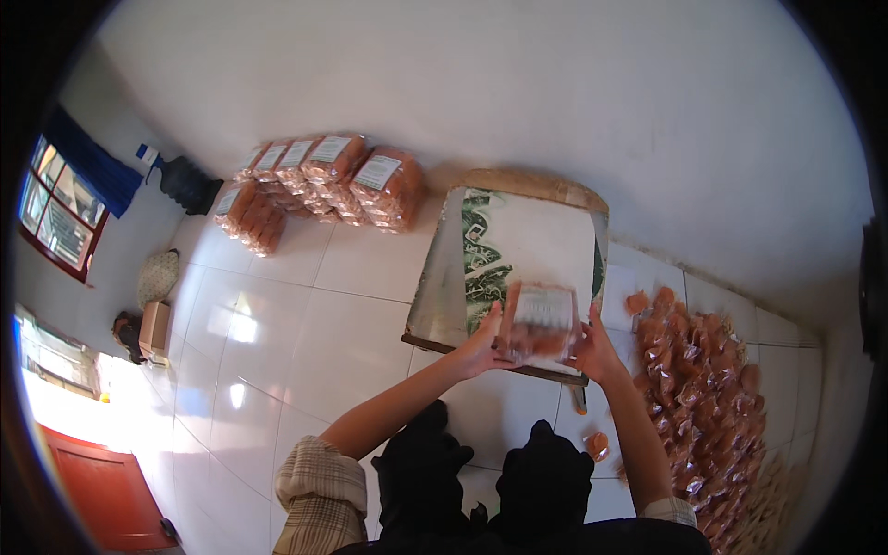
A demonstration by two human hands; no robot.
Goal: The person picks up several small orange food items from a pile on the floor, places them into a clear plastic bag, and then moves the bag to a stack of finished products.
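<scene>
Between my two hands is a clear plastic pack (pixel 539 319) of orange-brown pieces with a pale label on top, slightly blurred. My left hand (pixel 483 347) grips its left side, and my right hand (pixel 592 348) grips its right side. The pack is over the near part of a small low table (pixel 439 296); whether it touches the top I cannot tell. A white sheet with a green pattern (pixel 536 231) covers most of that tabletop.
Similar labelled packs (pixel 384 190) are stacked along the wall at the far left. To the right, a large heap of small wrapped orange-brown pieces (pixel 694 388) covers the tiles, with one loose piece (pixel 598 447) nearer me. A water jug (pixel 185 183) and cardboard box (pixel 155 328) stand left.
</scene>
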